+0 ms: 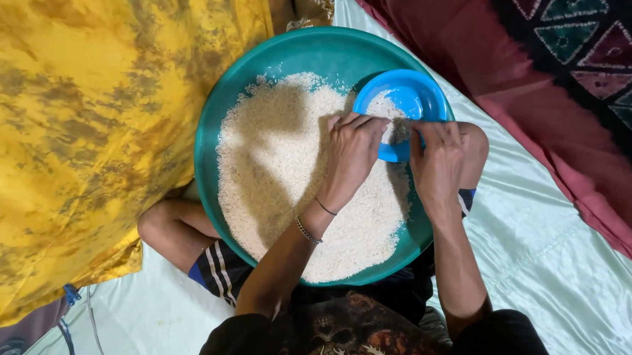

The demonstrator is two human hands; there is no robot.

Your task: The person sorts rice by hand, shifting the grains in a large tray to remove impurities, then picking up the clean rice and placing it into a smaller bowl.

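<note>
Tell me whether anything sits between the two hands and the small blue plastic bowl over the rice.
Nothing visible does. The left hand and the right hand both already touch the near rim of the small blue plastic bowl, which sits tilted over the white rice in the large round teal basin.

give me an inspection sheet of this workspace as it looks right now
surface: pale green satin sheet, wrinkled.
job's things: round teal plastic basin of white rice on the lap; small blue plastic bowl tilted inside, some rice in it.
clutter: nothing seen.
grippers: left hand at the bowl's rim over the rice; right hand grips the bowl's edge.
cables: thin cord at lower left.
surroundings: yellow mottled cloth, maroon patterned fabric.
</note>
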